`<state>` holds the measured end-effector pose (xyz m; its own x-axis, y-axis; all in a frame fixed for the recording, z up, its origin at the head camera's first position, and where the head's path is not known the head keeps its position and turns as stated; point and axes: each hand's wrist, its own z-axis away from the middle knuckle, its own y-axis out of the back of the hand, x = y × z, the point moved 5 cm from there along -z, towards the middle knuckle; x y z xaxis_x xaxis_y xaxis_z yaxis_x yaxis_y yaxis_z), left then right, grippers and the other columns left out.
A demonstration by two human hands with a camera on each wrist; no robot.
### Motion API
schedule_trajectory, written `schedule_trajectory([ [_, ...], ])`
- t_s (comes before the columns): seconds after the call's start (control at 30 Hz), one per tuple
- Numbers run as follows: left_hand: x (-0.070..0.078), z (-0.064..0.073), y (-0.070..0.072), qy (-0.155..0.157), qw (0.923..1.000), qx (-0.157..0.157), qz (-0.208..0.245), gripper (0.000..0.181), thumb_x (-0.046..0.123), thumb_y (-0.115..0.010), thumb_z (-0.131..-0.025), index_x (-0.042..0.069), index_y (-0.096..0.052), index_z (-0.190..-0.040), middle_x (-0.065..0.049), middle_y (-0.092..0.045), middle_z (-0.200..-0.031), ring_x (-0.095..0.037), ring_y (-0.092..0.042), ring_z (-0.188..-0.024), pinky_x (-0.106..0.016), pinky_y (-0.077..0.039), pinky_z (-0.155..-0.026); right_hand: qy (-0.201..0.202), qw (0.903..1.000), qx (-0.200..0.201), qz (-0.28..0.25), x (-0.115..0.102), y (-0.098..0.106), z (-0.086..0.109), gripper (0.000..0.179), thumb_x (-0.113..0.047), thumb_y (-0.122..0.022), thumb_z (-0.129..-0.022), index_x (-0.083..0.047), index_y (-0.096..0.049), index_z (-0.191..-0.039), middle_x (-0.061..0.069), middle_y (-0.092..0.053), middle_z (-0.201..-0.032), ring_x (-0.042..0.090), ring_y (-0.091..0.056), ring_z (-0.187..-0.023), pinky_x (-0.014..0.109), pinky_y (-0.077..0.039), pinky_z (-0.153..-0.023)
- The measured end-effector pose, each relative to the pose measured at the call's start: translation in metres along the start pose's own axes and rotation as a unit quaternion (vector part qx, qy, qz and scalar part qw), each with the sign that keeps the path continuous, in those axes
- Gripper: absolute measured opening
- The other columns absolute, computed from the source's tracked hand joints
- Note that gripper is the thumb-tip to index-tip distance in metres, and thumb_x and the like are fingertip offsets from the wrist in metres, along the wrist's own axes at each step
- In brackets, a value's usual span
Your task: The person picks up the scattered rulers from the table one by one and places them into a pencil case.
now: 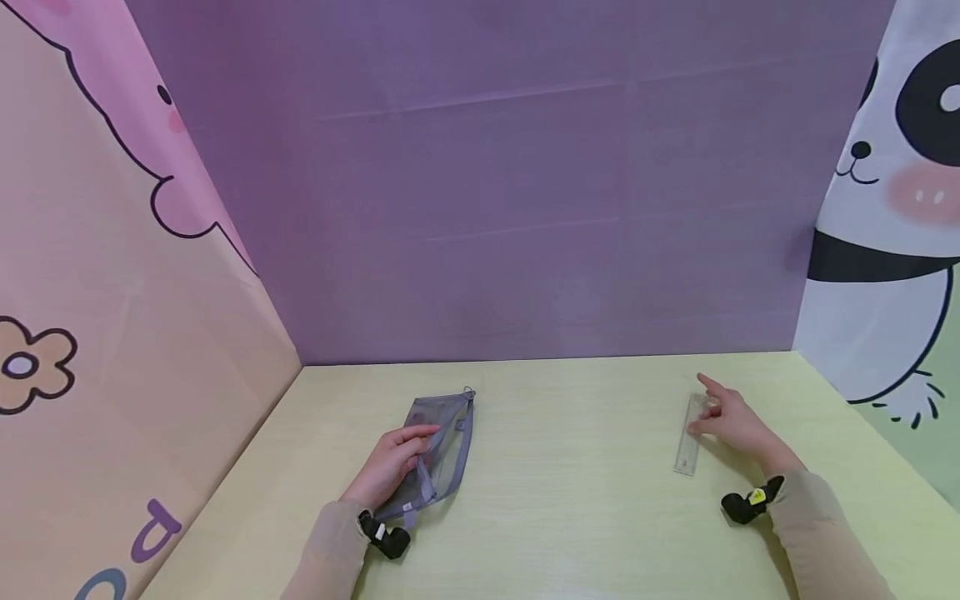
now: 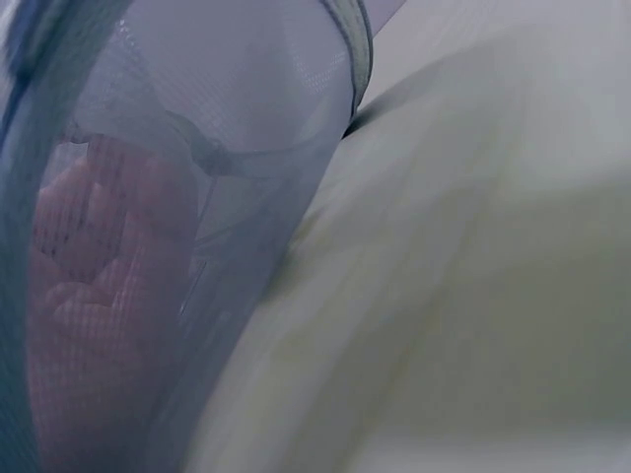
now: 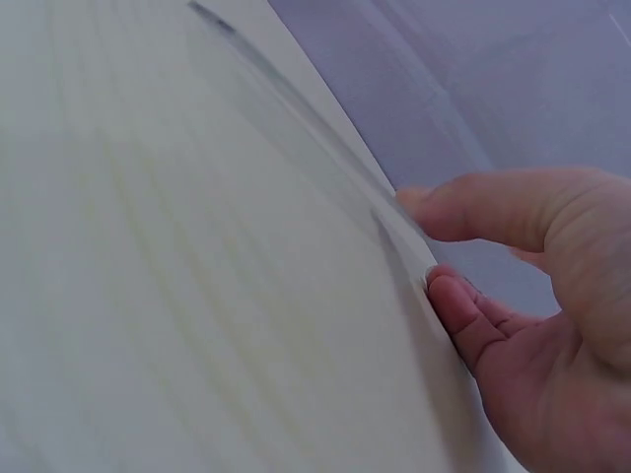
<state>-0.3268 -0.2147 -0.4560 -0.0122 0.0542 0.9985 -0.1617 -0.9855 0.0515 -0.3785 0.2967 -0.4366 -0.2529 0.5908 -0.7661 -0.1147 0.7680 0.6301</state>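
Note:
On the left of the table, my left hand [image 1: 393,458] grips a grey-purple see-through mesh zip pouch [image 1: 450,462]. Its fingers show curled behind the mesh pouch [image 2: 256,128] in the left wrist view. The pouch has bluish edging and a small ring at its far corner. To the right, my right hand [image 1: 731,421] pinches a clear plastic ruler [image 1: 686,454] along its side, index finger stretched out past it. In the right wrist view the ruler [image 3: 306,113] appears nearly edge-on, thumb on its upper side and other fingertips close below.
The pale wood-look table [image 1: 562,483] stretches between the two hands. A purple backdrop [image 1: 480,183] rises at its far edge. Printed panels stand at the sides, a pink one [image 1: 135,350] on the left and one with a panda [image 1: 877,325] on the right.

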Motion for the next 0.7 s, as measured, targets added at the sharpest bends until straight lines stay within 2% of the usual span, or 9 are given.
schedule_trajectory([
  [0.1, 0.000, 0.000, 0.000, 0.002, 1.0000, -0.002, 0.003, 0.040, 0.004, -0.055, -0.090, -0.007, -0.058, -0.128, -0.017, -0.048, -0.136, -0.019, -0.049, -0.100, -0.026, -0.043, -0.080, -0.018, 0.9997, 0.002, -0.019, 0.004, 0.001, 0.002, 0.090, -0.005, -0.072, -0.083, 0.012, -0.012, -0.148, 0.035, -0.044, -0.123, 0.016, -0.052, -0.087, 0.020, -0.043, -0.071],
  [0.2, 0.000, -0.001, 0.000, 0.002, 1.0000, -0.004, 0.003, 0.040, 0.004, -0.055, -0.090, -0.007, -0.057, -0.129, -0.018, -0.047, -0.137, -0.019, -0.049, -0.098, -0.027, -0.044, -0.080, -0.034, 0.9966, 0.005, -0.075, 0.009, 0.001, 0.003, 0.088, -0.003, -0.067, -0.087, 0.012, -0.007, -0.149, 0.023, -0.055, -0.108, 0.010, -0.054, -0.088, 0.018, -0.046, -0.074],
  [0.3, 0.001, -0.001, 0.000, 0.000, 1.0000, 0.000, 0.003, 0.040, 0.004, -0.054, -0.090, -0.007, -0.058, -0.129, -0.018, -0.048, -0.136, -0.019, -0.049, -0.098, -0.027, -0.044, -0.080, -0.046, 0.9871, 0.003, -0.153, 0.014, 0.002, 0.004, 0.085, 0.002, -0.061, -0.090, 0.013, -0.001, -0.148, 0.012, -0.059, -0.098, 0.003, -0.058, -0.083, 0.020, -0.051, -0.074],
  [0.4, 0.002, -0.002, 0.000, 0.001, 1.0000, 0.007, 0.004, 0.039, 0.003, -0.054, -0.090, -0.007, -0.059, -0.128, -0.018, -0.048, -0.137, -0.019, -0.049, -0.102, -0.027, -0.045, -0.082, -0.065, 0.9736, 0.001, -0.219, 0.019, 0.002, 0.005, 0.086, 0.002, -0.058, -0.093, 0.010, 0.006, -0.149, 0.002, -0.059, -0.092, 0.003, -0.060, -0.081, 0.021, -0.052, -0.075],
  [0.5, 0.001, -0.003, 0.000, 0.002, 0.9999, 0.012, 0.003, 0.039, 0.003, -0.054, -0.089, -0.006, -0.060, -0.127, -0.018, -0.048, -0.137, -0.019, -0.049, -0.104, -0.026, -0.045, -0.082, -0.074, 0.9669, 0.004, -0.244, 0.022, 0.001, 0.006, 0.086, 0.000, -0.058, -0.094, 0.010, 0.008, -0.149, -0.002, -0.060, -0.091, 0.004, -0.061, -0.080, 0.020, -0.051, -0.075],
  [0.7, -0.002, -0.004, 0.000, 0.004, 0.9999, 0.012, 0.001, 0.040, 0.003, -0.055, -0.088, -0.007, -0.059, -0.126, -0.018, -0.050, -0.134, -0.019, -0.051, -0.096, -0.025, -0.045, -0.077, -0.073, 0.9611, 0.014, -0.266, 0.025, -0.001, 0.010, 0.071, 0.000, -0.058, -0.094, 0.016, -0.013, -0.146, -0.001, -0.061, -0.092, 0.006, -0.061, -0.080, 0.022, -0.052, -0.075],
])
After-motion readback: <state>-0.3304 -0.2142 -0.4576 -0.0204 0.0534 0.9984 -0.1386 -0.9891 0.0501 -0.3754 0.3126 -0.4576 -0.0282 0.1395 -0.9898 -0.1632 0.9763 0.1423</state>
